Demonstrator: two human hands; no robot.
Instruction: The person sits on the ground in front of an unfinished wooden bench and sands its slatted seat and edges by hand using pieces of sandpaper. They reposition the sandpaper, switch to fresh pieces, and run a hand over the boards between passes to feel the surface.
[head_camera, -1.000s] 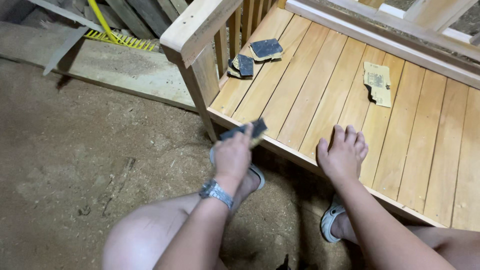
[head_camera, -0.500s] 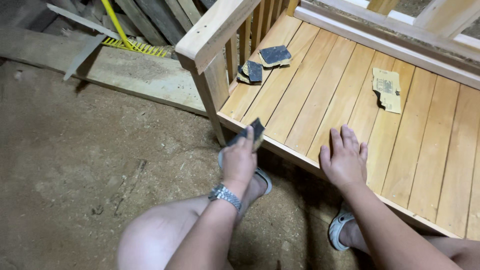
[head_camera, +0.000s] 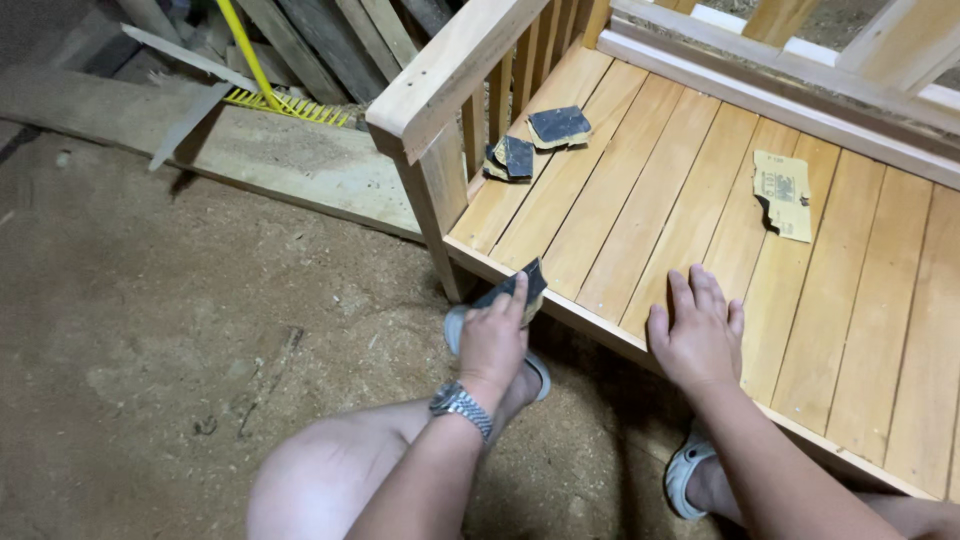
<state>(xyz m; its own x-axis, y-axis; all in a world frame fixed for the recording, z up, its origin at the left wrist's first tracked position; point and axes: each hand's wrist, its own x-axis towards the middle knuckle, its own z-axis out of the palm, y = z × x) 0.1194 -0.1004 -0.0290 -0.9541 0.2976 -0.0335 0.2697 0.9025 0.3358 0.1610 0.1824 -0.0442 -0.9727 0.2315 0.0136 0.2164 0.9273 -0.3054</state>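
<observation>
A slatted wooden bench fills the right half of the view. My left hand, with a metal watch on the wrist, grips a folded dark piece of sandpaper and presses it against the front edge of the seat near the corner post. My right hand lies flat with fingers spread on the seat slats close to the front edge, holding nothing.
Two more dark sandpaper pieces lie on the seat by the armrest. A torn tan sheet rests further right. Sawdust covers the dirt floor. Planks and a yellow rake lie at the back left.
The view has shifted slightly. My left hand with the sandpaper stays at the seat's front edge, and my right hand remains flat on the slats.
</observation>
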